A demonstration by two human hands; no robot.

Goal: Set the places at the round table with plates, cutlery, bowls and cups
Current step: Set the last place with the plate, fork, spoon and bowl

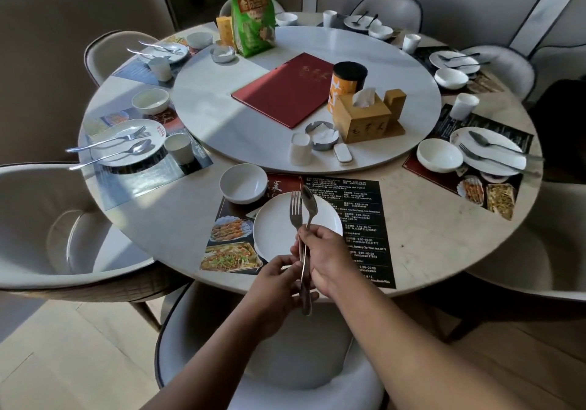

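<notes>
We note left hand and right hand gripping fork and spoon over the near plate, which next need laying down.

Past your right hand the round white plate lies bare, with a white ceramic bowl blocking beyond-left; the beige tabletop left of your left hand is free.

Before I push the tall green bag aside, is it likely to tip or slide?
Probably tips: the green bag stands tall on a narrow base. It looks like soft foil, so it would likely crumple under a grip. The smooth turntable may also let it slide.
</notes>
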